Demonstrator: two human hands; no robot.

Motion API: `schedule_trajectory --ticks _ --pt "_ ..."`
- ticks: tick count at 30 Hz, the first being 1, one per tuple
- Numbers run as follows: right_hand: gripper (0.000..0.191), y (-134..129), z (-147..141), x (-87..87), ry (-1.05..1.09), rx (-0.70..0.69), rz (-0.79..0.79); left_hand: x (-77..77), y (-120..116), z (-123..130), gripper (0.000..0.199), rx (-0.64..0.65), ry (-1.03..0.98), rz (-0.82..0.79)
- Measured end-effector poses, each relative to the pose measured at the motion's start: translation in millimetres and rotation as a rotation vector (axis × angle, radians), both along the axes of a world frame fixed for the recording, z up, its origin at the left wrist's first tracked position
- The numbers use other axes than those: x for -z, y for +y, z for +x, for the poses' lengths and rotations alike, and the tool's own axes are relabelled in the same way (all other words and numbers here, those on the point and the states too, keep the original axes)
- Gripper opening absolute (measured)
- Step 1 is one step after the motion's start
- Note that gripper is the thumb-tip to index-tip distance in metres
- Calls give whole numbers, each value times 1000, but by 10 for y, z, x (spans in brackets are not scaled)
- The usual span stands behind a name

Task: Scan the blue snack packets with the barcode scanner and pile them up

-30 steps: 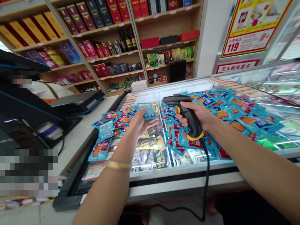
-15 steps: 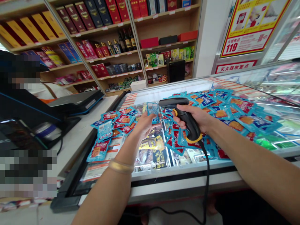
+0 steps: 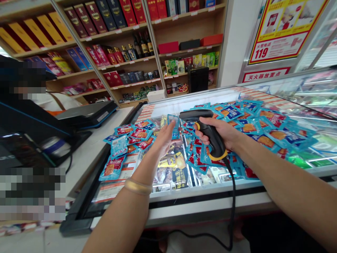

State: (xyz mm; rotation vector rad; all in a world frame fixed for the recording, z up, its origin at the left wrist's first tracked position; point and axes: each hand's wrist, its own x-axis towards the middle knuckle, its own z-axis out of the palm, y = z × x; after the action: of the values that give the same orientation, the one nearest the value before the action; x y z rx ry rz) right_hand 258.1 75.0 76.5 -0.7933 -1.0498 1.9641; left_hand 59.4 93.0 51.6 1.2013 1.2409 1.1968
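My left hand (image 3: pixel 166 138) pinches a small blue snack packet (image 3: pixel 174 121) upright, thumb across its face. A gold bangle (image 3: pixel 138 186) circles that wrist. In my right hand (image 3: pixel 214 131) is a black and yellow barcode scanner (image 3: pixel 210 135), its head pointing left at the packet from a short gap away. The scanner's cable (image 3: pixel 233 196) hangs down over the front edge. Beneath and right of the scanner lies a broad heap of blue and red snack packets (image 3: pixel 273 135). A smaller pile of the same packets (image 3: pixel 140 133) lies left of my left hand.
All the packets lie on a glass-topped display case (image 3: pixel 168 202) with goods visible inside. To the left stands a counter (image 3: pixel 105 135) with a dark flat device (image 3: pixel 86 114) and a phone (image 3: pixel 25 149). Stocked shelves (image 3: pixel 126 63) line the back wall.
My left thumb has shifted up over the packet's face, and the packet has turned slightly. The scanner stays almost where it was.
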Motion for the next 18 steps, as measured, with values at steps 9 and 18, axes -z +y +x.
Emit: schedule_trajectory --ticks 9,18 --pt "29 -77 -292 6 71 -21 -62 -112 -130 -725 62 -341 1030 522" --pt "27 -158 -915 95 38 -164 -117 166 -464 -1368 66 -336 1533 -91"
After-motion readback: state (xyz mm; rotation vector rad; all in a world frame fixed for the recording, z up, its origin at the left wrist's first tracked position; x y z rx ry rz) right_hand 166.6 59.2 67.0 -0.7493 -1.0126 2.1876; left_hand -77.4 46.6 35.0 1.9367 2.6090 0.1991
